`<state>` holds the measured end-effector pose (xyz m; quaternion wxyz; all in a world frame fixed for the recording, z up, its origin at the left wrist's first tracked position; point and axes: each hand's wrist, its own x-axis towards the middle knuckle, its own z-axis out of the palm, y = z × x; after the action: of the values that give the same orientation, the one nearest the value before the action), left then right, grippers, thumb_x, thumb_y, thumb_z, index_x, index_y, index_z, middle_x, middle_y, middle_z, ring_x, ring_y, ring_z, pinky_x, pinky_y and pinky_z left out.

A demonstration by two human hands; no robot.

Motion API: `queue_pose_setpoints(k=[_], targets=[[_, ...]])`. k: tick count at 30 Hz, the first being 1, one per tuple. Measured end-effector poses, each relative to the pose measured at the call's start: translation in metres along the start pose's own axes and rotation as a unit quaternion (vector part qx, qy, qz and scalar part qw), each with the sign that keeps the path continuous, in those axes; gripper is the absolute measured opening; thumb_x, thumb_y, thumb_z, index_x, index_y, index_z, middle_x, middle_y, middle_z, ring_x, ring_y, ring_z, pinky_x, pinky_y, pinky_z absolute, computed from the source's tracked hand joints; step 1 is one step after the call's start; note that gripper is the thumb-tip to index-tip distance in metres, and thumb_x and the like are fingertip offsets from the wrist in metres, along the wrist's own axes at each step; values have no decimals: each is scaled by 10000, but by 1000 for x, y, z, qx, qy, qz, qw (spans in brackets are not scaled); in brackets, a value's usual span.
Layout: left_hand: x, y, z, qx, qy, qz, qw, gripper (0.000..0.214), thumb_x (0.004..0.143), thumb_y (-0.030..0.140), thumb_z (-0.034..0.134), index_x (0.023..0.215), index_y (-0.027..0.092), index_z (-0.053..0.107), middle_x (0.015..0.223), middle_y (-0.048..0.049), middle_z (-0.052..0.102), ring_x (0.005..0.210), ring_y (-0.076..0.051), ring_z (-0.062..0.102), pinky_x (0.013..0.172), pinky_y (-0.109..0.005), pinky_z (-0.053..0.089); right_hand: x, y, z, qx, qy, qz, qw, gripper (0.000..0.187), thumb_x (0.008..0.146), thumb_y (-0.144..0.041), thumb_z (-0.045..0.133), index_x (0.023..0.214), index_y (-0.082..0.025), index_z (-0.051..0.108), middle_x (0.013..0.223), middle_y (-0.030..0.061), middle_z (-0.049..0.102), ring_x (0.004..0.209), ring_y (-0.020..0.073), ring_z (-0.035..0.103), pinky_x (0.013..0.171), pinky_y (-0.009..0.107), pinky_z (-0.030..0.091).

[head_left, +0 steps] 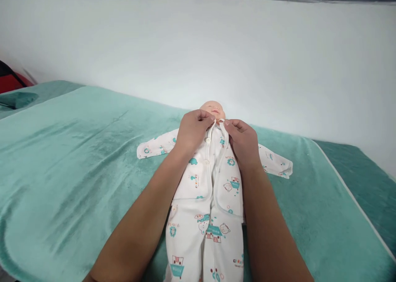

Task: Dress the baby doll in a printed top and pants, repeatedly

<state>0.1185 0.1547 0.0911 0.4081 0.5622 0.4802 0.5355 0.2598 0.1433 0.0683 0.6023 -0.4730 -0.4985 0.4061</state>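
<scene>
1. Pinching the white trim at the neck of a printed baby jacket (198,183), the left hand (194,127) has thumb and fingers closed on one front edge.
2. Gripping the opposite edge near the collar, the right hand (244,139) is likewise closed, just beside the left.
3. The jacket is on a doll (213,107) lying face up, its head beyond the hands; both sleeves stretch out sideways.
4. Small buttons (208,140) show along the left-hand front edge, and the two fronts curve apart lower down.
5. White printed trousers (185,240) cover the legs, between the forearms.
6. Beneath the doll spreads a light green blanket (93,150), over a darker green cover (361,162), against a white wall (198,51).
</scene>
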Motion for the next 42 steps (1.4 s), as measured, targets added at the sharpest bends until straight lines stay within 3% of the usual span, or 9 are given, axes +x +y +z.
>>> queue_pose_setpoints(k=[13, 25, 34, 42], targets=[[3, -13, 0, 8, -38, -5, 999, 49, 827, 226, 665, 839, 179, 668, 851, -40, 730, 781, -153, 641, 760, -305, 476, -4, -2, 0, -46, -7, -25, 999, 130, 789, -332, 723, 785, -203, 710, 878, 21, 750, 823, 164, 662, 791, 314, 527], [2, -13, -1, 19, -66, 3, 998, 74, 877, 253, 628, 894, 188, 659, 831, -33, 712, 722, -132, 606, 682, -285, 449, -2, 0, -4, -104, -67, -86, 989, 49, 794, -268, 725, 769, -226, 733, 988, 19, 727, 936, 177, 665, 895, 350, 516], [0, -9, -3, -22, -75, -56, 995, 197, 795, 144, 630, 985, 196, 631, 861, -29, 704, 702, -132, 613, 659, -277, 451, -3, -2, -6, -123, -94, -72, 985, 25, 787, -271, 746, 775, -253, 757, 1089, 25, 702, 1059, 205, 653, 967, 385, 492], [2, -13, -4, 7, -73, -48, 996, 210, 790, 145, 606, 992, 191, 637, 895, -28, 706, 753, -142, 627, 711, -279, 468, -8, -3, -7, -128, -100, -53, 985, 84, 827, -315, 713, 781, -257, 753, 1184, 30, 687, 1168, 218, 624, 1059, 406, 457]])
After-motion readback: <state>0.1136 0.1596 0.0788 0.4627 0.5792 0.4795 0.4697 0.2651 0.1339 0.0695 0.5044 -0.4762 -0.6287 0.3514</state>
